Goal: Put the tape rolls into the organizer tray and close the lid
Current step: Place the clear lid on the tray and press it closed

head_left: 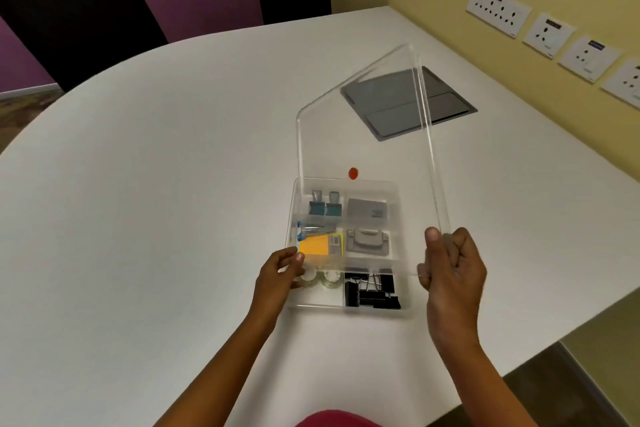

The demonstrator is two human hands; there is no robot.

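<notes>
A clear organizer tray [404, 302] with several compartments sits on the white table. Two clear tape rolls [322, 279] lie side by side in its near-left compartment. A transparent lid [367, 135] is held tilted above the tray, its far edge raised. My left hand [280, 270] pinches the lid's near-left corner, right above the tape rolls. My right hand [450, 263] grips the lid's near-right corner, thumb on top. Other compartments hold black binder clips [372, 293], orange sticky notes [315, 246], blue clips [325, 204] and grey items.
A small red dot [353, 173] lies on the table just beyond the tray. A grey cable hatch [408, 104] is set into the table further back. Wall sockets [498, 9] line the yellow wall at right. The table edge runs close on the right.
</notes>
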